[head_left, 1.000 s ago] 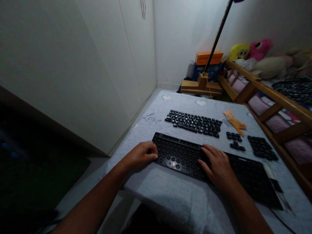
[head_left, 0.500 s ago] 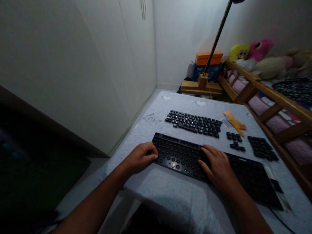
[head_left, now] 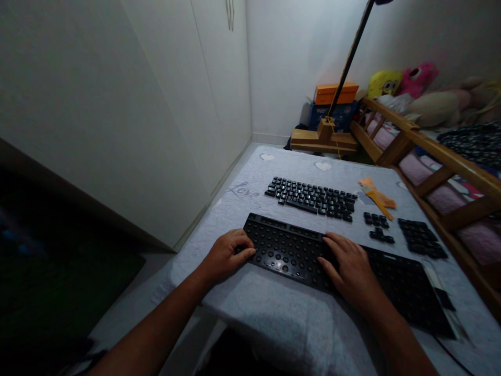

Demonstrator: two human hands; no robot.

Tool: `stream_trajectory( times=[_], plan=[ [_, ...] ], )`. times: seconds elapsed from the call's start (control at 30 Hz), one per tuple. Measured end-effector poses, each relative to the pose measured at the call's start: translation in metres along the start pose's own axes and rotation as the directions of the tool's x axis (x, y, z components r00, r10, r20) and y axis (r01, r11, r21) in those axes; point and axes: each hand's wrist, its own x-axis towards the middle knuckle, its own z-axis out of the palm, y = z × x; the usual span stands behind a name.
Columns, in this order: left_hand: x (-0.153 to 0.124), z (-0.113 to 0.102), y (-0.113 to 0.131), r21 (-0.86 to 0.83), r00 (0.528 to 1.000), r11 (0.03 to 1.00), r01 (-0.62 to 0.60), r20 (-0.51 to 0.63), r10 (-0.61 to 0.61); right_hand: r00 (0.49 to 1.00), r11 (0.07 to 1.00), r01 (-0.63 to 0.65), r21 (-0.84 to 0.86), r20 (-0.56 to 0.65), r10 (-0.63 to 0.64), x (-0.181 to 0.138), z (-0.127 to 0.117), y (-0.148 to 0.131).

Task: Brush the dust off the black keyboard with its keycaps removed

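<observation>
The left hand (head_left: 227, 254) clasps the bare black plastic keyboard frame (head_left: 289, 250), the right hand (head_left: 350, 266) lies flat on it, fingers spread; a shove could scatter the loose black keycaps (head_left: 313, 197) beyond.

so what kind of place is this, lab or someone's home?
Likely a home bedroom: a wooden slatted bed frame with yellow and pink plush toys, tall white wardrobe doors, and a grey quilted cover under the black keycap-less keyboard base that the left hand grips and the right hand rests on.
</observation>
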Motion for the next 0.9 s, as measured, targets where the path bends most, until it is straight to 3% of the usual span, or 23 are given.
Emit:
stream_trajectory(
  times=[0.33,0.9],
  plan=[
    [0.0021,0.0009,0.004,-0.053,0.997,0.996,0.072,-0.012,-0.072,1.0,1.0,-0.004,-0.009,0.013,0.005,0.0,0.0004,0.0009],
    [-0.0005,0.0034,0.0039,-0.029,0.998,0.999,0.043,-0.035,-0.044,1.0,1.0,0.001,0.003,0.003,-0.001,-0.0005,0.0001,0.0011]
  ],
)
